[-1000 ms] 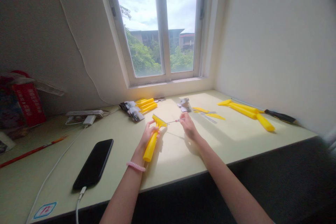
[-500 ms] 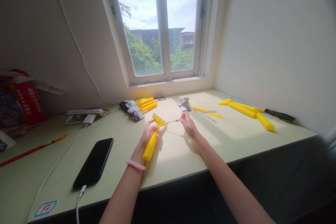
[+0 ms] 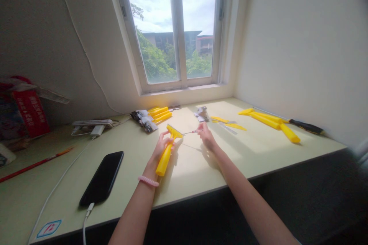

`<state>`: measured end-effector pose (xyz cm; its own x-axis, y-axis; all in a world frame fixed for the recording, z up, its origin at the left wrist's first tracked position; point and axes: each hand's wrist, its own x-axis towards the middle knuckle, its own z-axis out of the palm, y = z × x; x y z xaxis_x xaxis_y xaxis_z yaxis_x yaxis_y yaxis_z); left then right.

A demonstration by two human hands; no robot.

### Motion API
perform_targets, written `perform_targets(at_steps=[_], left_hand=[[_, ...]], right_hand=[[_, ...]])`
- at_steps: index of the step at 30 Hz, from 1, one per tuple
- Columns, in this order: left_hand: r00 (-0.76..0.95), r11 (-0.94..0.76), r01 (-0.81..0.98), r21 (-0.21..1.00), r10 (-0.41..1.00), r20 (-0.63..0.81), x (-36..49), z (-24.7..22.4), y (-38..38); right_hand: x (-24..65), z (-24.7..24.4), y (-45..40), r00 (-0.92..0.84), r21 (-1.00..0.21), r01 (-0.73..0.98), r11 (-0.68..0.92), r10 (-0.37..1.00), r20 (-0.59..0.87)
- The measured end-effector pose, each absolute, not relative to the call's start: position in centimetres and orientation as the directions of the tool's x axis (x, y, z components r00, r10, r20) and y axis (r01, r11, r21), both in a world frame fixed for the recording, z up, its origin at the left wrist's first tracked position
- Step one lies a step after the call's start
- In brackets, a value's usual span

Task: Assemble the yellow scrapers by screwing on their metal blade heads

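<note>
Yellow plastic scraper (image 3: 164, 160), held tilted, thin metal pin (image 3: 187, 133) apparently touching its head

Home desk (image 3: 258, 153) by a window (image 3: 178, 30), charging phone (image 3: 102, 178), power strip (image 3: 92, 123)

a left hand (image 3: 162, 146) grips a yellow plastic scraper (image 3: 165, 159) above a pale green desk (image 3: 258, 153), while a right hand (image 3: 206, 138) pinches a thin metal rod (image 3: 188, 133) reaching to the scraper's head. a black glass smartphone (image 3: 102, 178) lies at eight o'clock, long yellow plastic handles (image 3: 267, 121) at two o'clock, and a stack of shorter yellow plastic handles (image 3: 160, 115) at eleven o'clock.
</note>
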<state>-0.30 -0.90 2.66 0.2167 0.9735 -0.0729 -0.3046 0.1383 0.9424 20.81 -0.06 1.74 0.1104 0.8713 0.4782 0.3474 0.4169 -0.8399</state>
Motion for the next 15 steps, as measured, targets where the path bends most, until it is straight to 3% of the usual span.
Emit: perform_targets(at_steps=[4, 15], left_hand=[[0.224, 0.148, -0.326, 0.934, 0.972, -0.076, -0.19, 2.66, -0.91], [0.217, 0.146, -0.324, 0.935, 0.973, -0.077, -0.25, 2.79, -1.05]], right_hand=[[20.69, 2.40, -0.69, 0.103, -0.805, 0.359, 0.472, 0.838, 0.536], [20.86, 1.97, -0.51, 0.122, -0.802, 0.426, 0.419, 0.851, 0.510]])
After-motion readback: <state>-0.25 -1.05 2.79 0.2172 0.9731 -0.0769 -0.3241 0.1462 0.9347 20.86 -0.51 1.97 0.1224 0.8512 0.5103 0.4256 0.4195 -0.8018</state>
